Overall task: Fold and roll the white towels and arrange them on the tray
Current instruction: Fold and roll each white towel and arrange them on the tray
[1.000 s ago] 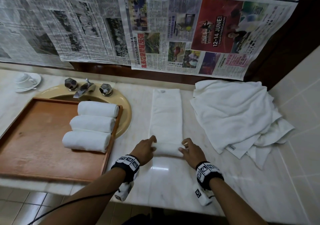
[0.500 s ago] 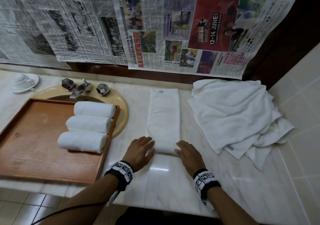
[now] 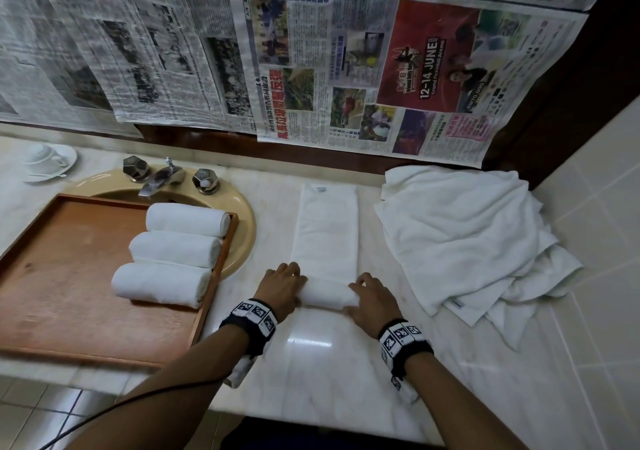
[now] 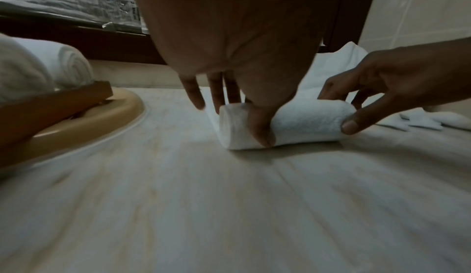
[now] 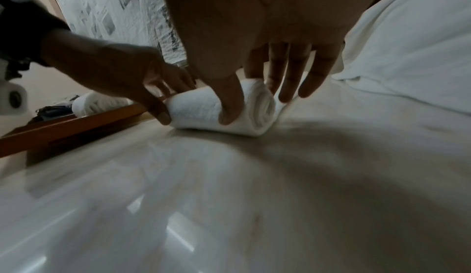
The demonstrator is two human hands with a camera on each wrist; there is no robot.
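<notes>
Head view puts the folded towel (image 3: 325,235) on the bench (image 3: 311,373), a narrow strip whose long axis runs from the person toward the wall, its label end by the wall; its near end is wound into a short roll (image 3: 323,295) lying crosswise, left to right; the left hand (image 3: 280,290) grips the roll's left end, thumb in front and fingers over the top, and the right hand (image 3: 370,299) pinches the right end the same way; most of the strip is not yet rolled. Three finished rolls (image 3: 173,252) lie side by side at the right edge of the wooden tray (image 3: 52,276), which sits over the sink (image 3: 242,241); a heap of loose towels (image 3: 464,238) waits to the right, so I judge the task is roughly midway.
</notes>
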